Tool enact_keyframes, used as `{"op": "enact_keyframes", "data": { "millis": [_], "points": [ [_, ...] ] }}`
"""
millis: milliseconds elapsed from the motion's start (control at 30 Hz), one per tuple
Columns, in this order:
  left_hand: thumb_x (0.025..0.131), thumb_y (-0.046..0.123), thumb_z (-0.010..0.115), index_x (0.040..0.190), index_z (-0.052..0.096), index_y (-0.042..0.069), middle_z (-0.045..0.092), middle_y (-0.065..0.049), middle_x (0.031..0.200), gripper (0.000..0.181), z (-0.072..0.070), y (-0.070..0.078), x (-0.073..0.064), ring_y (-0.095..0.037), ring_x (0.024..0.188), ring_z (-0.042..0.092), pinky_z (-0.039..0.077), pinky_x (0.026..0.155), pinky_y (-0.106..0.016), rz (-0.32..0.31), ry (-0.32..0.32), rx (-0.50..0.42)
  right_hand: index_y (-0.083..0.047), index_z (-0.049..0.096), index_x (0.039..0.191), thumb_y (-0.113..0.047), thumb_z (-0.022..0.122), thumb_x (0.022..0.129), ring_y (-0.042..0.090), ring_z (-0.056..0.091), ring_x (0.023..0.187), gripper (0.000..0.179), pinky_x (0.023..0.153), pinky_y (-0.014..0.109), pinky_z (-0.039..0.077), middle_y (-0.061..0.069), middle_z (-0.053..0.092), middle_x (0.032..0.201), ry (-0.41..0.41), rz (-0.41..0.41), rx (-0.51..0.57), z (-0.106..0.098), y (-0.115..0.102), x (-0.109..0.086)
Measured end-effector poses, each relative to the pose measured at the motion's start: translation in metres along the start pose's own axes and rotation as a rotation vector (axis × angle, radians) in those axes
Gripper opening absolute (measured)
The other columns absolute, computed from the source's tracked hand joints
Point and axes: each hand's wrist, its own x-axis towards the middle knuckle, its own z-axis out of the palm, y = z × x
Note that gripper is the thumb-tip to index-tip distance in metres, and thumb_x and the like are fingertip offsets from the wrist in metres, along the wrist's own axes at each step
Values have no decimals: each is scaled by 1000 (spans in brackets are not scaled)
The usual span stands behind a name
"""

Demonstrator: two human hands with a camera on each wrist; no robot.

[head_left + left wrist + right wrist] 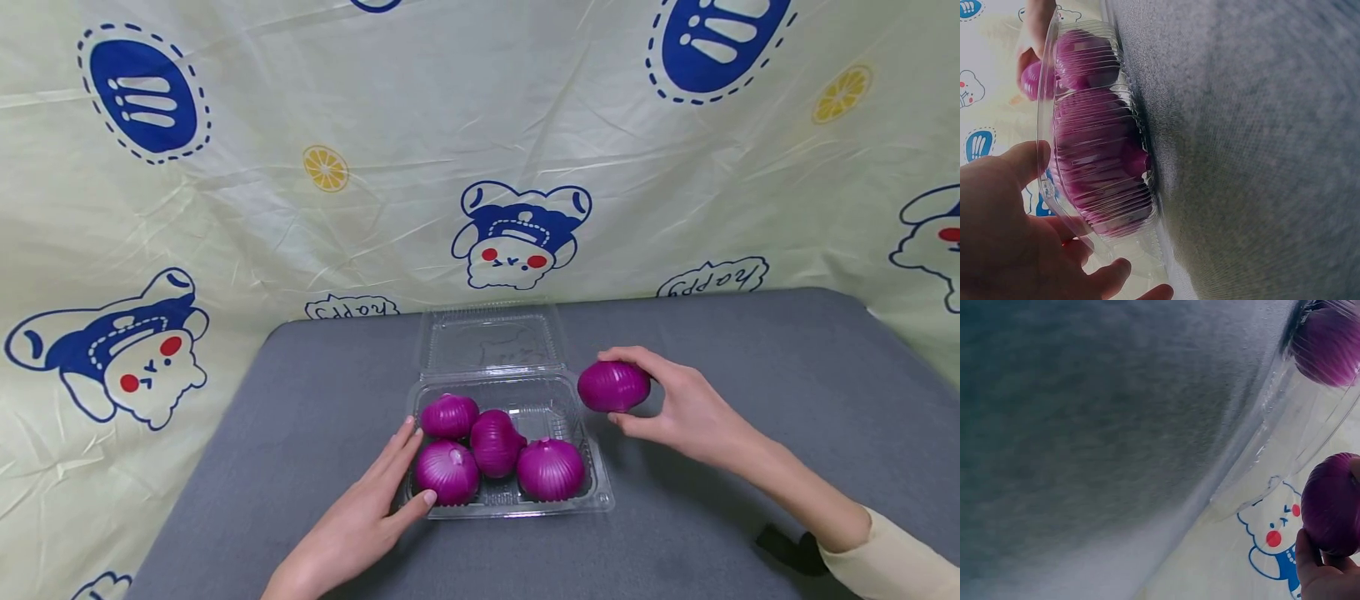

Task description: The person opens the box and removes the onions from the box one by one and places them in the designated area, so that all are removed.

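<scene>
Head view: one purple onion [613,386], glossy, rounded and finely ribbed, is gripped between fingers and thumb of the right hand [678,408], just beside the right rim of the clear container [555,408]; judged firm, fairly weighty and slick-skinned, best held round its widest girth. Four like onions [495,443] sit inside, between the hands; the container's thin ridged plastic looks light and easily dented, best held by the rim, where the left hand [360,517] rests with extended fingers. Its lid [491,342] lies folded back beyond the hands on the grey, fabric-textured tabletop [322,392].
</scene>
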Motion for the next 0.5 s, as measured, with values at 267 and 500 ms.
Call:
{"op": "enact_keyframes", "data": {
  "millis": [267,500],
  "points": [
    [92,63,53,157,23,29,8,16,162,80,-1,1,-3,-18,147,18,31,109,-55,33,21,-13,-19,55,133,-2,90,66,20,62,101,77,80,27,55,4,60,127,6,35,-17,-7,12,-8],
    [92,64,53,157,23,28,8,18,162,80,0,1,-3,-15,147,17,30,111,-53,37,27,4,-21,56,133,-8,89,70,19,62,99,73,79,24,54,4,62,124,-29,98,-41,-12,25,-17]
  ]
}}
